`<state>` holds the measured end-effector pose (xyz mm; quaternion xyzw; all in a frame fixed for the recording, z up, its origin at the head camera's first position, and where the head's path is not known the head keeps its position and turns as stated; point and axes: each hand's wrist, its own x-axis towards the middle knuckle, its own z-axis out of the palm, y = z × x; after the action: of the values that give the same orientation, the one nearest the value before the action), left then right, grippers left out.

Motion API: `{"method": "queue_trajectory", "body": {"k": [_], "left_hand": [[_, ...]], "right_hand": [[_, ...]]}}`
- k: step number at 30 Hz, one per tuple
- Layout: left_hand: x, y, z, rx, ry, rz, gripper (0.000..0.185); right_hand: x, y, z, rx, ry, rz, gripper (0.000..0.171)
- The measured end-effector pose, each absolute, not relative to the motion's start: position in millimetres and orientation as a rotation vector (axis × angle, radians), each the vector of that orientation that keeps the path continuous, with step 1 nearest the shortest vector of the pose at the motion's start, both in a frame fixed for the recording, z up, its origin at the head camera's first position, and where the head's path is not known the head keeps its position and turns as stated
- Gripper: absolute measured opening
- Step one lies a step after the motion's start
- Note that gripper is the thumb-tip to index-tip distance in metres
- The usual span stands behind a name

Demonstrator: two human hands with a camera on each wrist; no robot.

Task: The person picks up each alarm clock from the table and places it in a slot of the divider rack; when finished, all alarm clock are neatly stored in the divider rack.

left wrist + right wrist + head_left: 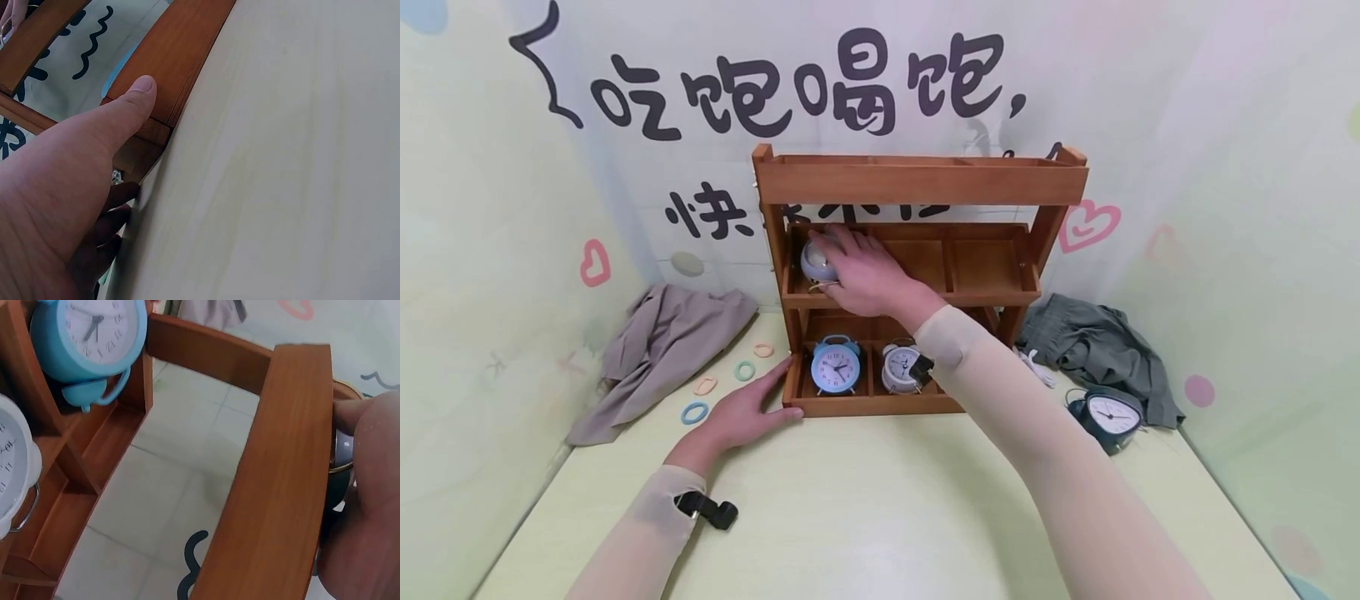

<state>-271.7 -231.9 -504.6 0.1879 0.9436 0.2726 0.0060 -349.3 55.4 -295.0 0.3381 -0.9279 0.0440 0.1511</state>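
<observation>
A three-tier wooden shelf [917, 179] stands on the pale table. My right hand [844, 260] reaches into the left compartment of the middle tier and grips a grey-blue alarm clock [816, 260]. In the right wrist view that clock [342, 450] shows only as a sliver behind the shelf rail [281, 487], with my right hand [369, 487] beside it. My left hand [758, 404] lies flat on the table, its fingers straight against the shelf's lower left corner. In the left wrist view its thumb [139, 95] presses on the wooden base [178, 50].
In the bottom tier stand a blue alarm clock [835, 365] and a white one [901, 367]. A dark clock [1108, 415] lies on the table at right near a grey-green cloth [1097, 346]. A beige cloth [662, 350] and several hair rings [694, 412] lie at left.
</observation>
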Motion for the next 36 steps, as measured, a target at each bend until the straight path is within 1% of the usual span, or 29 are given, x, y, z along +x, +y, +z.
{"method": "queue_trajectory", "body": {"k": [5, 12, 17, 21, 29, 36], "left_hand": [[-272.0, -232.3, -504.3, 0.588, 2.943, 0.86, 0.105], [-273.2, -232.4, -504.1, 0.595, 2.937, 0.863, 0.105], [-273.5, -232.4, -503.3, 0.588, 2.933, 0.872, 0.106], [-272.7, -231.9, -503.5, 0.575, 2.923, 0.873, 0.106], [-272.7, -232.1, -506.0, 0.587, 2.941, 0.862, 0.107], [-273.4, -233.4, -506.8, 0.591, 2.938, 0.869, 0.106]], "right_hand": [[-350.8, 58.9, -298.1, 0.994, -2.671, 0.214, 0.082], [-348.0, 67.6, -297.4, 1.04, -2.674, 0.355, 0.098], [-341.3, 74.5, -297.3, 1.073, -2.67, 0.417, 0.1], [-323.8, 90.2, -300.2, 1.112, -2.626, 0.527, 0.098], [-268.3, 153.4, -317.1, 1.17, -2.541, 0.58, 0.097], [-225.6, 237.6, -347.3, 1.056, -2.575, 0.648, 0.094]]}}
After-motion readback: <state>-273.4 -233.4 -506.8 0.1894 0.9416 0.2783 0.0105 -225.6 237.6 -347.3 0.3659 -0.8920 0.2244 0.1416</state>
